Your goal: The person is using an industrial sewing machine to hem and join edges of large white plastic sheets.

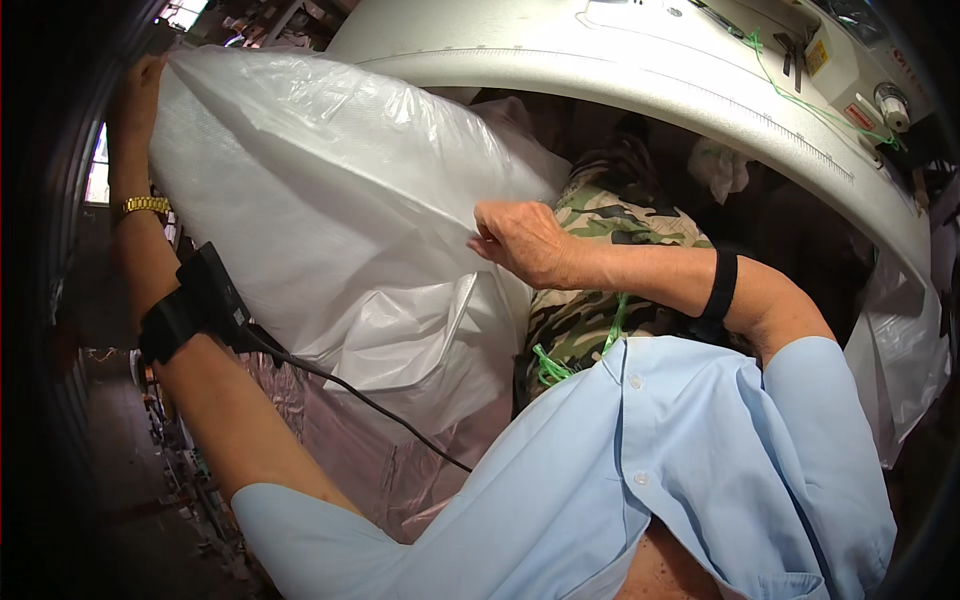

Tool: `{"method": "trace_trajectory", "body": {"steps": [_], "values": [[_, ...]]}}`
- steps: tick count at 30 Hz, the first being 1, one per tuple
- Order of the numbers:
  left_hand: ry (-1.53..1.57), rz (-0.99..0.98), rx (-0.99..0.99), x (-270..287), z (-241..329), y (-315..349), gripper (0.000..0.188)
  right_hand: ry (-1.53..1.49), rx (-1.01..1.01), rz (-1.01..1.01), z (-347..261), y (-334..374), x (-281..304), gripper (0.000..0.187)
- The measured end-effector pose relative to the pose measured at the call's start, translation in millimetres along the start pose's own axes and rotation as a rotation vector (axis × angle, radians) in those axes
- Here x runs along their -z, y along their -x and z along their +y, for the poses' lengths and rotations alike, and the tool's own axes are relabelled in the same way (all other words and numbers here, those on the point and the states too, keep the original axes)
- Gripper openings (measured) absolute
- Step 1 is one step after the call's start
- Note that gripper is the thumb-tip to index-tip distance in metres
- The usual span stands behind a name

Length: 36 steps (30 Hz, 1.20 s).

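The bag (300, 190) lies between the two grips and hangs below both, spreading over the space from the left hand (143, 85) to the right hand (528, 243). The left hand is closed on the bag's far left corner; its fingertips are partly hidden. The right hand pinches the bag's near right edge between thumb and curled fingers. A fold runs taut from one grip to the other, and the bag's loose part gathers in creases just below and left of the right grip.

The left arm is extended forward and raised, the hand well apart from the torso. The right arm is bent at the elbow, the forearm crossing leftward in front of the torso, back of the hand uppermost.

The bag is white, translucent, thin and wrinkled, with glossy highlights near its top edge. Pinkish film (345, 425) lies below it, toward the wearer. Camouflage cloth (640, 215) lies beyond and beneath the right forearm; the pale table (600, 55) curves past both, farther from the right grip.
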<state>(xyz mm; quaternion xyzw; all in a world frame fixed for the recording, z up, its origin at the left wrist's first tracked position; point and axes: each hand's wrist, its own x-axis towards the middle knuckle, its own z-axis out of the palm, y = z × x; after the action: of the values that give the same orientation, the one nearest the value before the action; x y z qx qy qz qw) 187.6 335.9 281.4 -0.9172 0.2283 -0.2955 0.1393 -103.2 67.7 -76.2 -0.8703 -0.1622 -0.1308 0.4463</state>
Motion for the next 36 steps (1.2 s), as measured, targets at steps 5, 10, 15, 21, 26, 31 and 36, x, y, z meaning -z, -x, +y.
{"method": "trace_trajectory", "body": {"steps": [5,10,15,21,26,31,36], "values": [[-0.107,0.144,0.084,-19.7,-6.4,10.5,0.043,0.057,-0.062,-0.016,10.3,-0.5,-0.3,0.024],[-0.249,-0.002,0.34,-47.3,-27.0,66.0,0.041,-0.18,0.038,0.137,-7.3,-71.5,97.9,0.035],[0.508,0.359,0.013,-6.0,121.9,78.0,0.043,-0.188,-0.027,-0.051,14.0,-129.8,151.9,0.051],[1.008,0.032,-0.231,6.1,293.0,120.2,0.039,0.316,0.19,0.052,-31.8,-121.0,183.2,0.034],[0.849,0.212,-0.304,-12.1,312.4,109.6,0.009,0.28,0.129,0.226,-10.6,-75.6,185.4,0.036],[0.775,0.189,-0.231,-12.7,313.5,87.7,0.015,0.162,-0.214,0.174,-1.5,22.1,169.8,0.038],[0.739,0.134,-0.15,-22.7,307.1,74.7,0.017,-0.045,-0.368,0.206,24.2,79.0,141.8,0.031]]}}
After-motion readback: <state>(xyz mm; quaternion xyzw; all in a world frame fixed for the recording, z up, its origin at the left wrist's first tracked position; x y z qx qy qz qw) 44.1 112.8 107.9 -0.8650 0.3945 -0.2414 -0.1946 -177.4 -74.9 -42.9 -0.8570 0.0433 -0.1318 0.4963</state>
